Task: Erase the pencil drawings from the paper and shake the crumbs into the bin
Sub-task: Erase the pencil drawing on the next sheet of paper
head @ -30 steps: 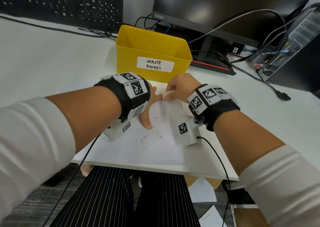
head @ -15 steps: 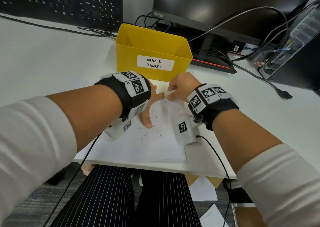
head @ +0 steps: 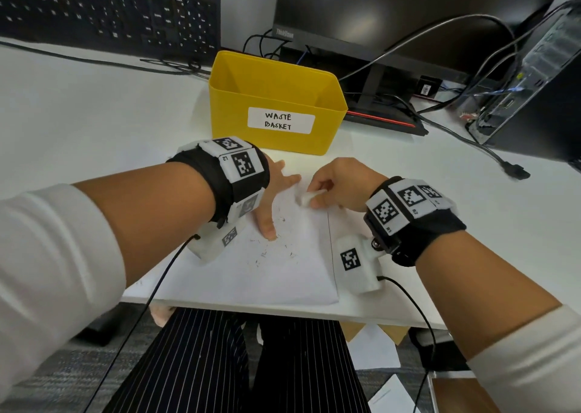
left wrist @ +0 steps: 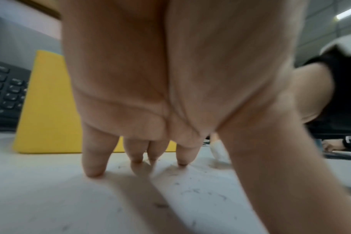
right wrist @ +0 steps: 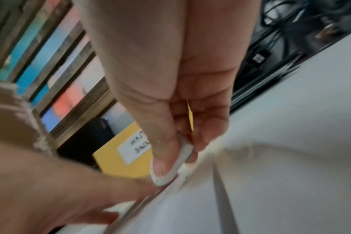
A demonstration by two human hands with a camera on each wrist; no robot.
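Observation:
A white sheet of paper (head: 283,274) lies at the desk's near edge, strewn with dark eraser crumbs (head: 267,252). My left hand (head: 273,198) presses it flat with straight, spread fingers (left wrist: 94,159) near its far edge. My right hand (head: 333,186) pinches a small white eraser (head: 306,198) between thumb and fingers, its tip down on the paper's far right part, just right of the left fingertips. The eraser (right wrist: 178,159) shows under the thumb in the right wrist view. The yellow bin (head: 276,104) labelled WASTE BASKET stands just beyond both hands.
A black keyboard (head: 107,13) leans at the back left. A monitor (head: 393,13) with its stand and cables sits behind the bin. A computer case (head: 534,82) stands at the right, and a loose cable plug (head: 515,172) lies on the desk.
My right hand has slid the eraser slightly right and toward me across the paper. The left hand stays pressed on the sheet, its fingers now spread wider.

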